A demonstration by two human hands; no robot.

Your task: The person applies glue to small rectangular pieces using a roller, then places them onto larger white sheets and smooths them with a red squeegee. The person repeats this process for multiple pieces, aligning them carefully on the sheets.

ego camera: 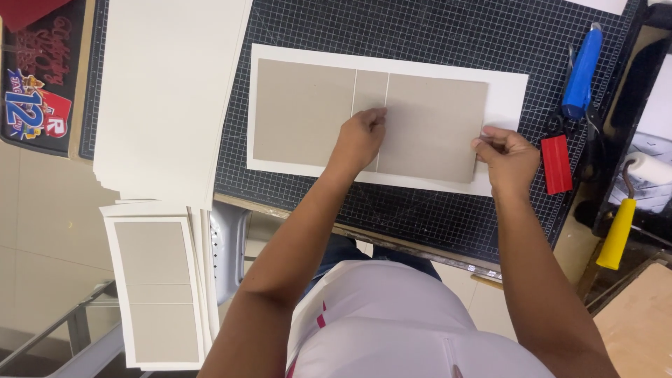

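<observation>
Hands come first: left hand [362, 133] presses curled fingertips onto the narrow middle board [369, 91], right hand [505, 155] pinches the right board [434, 126] at its edge, centre frame. Beyond, white sheet [507, 91] and cutting mat [434, 35]. Best kept: steady pressure, gaps even, edges parallel.

Left hand [360, 136] covers part of the narrow middle grey board [371, 89]; contact beneath not visible. Right hand [505, 155] hides the right grey board [434, 126] corner; grip unclear. Paint roller [647, 168] cut off by right edge. Finished sheet stack [157, 294] partly cropped at bottom.
</observation>
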